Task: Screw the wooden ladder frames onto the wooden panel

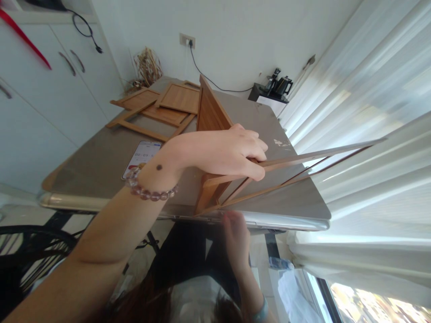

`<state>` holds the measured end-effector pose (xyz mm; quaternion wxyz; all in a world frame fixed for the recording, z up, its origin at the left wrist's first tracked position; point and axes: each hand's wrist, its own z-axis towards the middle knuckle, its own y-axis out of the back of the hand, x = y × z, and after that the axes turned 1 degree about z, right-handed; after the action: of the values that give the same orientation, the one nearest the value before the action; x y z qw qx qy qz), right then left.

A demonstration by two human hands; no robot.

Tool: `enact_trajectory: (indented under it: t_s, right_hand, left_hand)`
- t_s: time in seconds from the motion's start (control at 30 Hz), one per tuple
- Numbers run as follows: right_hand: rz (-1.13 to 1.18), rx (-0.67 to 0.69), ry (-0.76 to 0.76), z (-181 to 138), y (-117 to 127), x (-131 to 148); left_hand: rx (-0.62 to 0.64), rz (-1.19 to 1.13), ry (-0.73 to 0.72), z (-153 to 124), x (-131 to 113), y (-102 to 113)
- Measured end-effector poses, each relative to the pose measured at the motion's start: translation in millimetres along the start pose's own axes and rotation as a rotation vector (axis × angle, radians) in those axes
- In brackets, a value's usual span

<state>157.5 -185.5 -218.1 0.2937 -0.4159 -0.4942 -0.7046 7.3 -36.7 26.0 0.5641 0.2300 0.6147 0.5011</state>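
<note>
My left hand point(240, 150), with a beaded bracelet at the wrist, reaches across the table and is closed over the top rail of a wooden frame point(303, 158). That frame stands on edge near the table's front and stretches out to the right. It meets an upright wooden panel point(212, 107), which runs back from the front edge; my arm hides part of that panel. Below the frame's near corner, at the table's front edge, is my right hand point(237, 237). Its fingers are smeared by motion, so their grip is unclear.
Several loose wooden panels and frames point(180, 96) lie at the back left of the table point(94, 170). A phone point(143, 154) showing a timer lies by my left wrist. A kettle point(283, 86) stands on a small cabinet behind. White curtains point(377, 89) hang at the right.
</note>
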Motion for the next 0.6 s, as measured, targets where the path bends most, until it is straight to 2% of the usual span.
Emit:
enact_trajectory:
  t_s: [0.2,0.4,0.6]
  right_hand:
    - [-0.083,-0.050,0.115,3.0,-10.7,-4.3]
    - [-0.068,-0.091,0.138,5.8,-22.1,-7.7]
    - [-0.073,-0.099,0.159,4.0,-22.7,-9.6]
  left_hand:
    - [0.007,0.005,0.003,-0.3,-0.3,0.1]
    - [0.012,-0.006,0.009,-0.4,-1.4,0.9]
    - [0.008,-0.015,0.022,-0.9,-0.9,0.9]
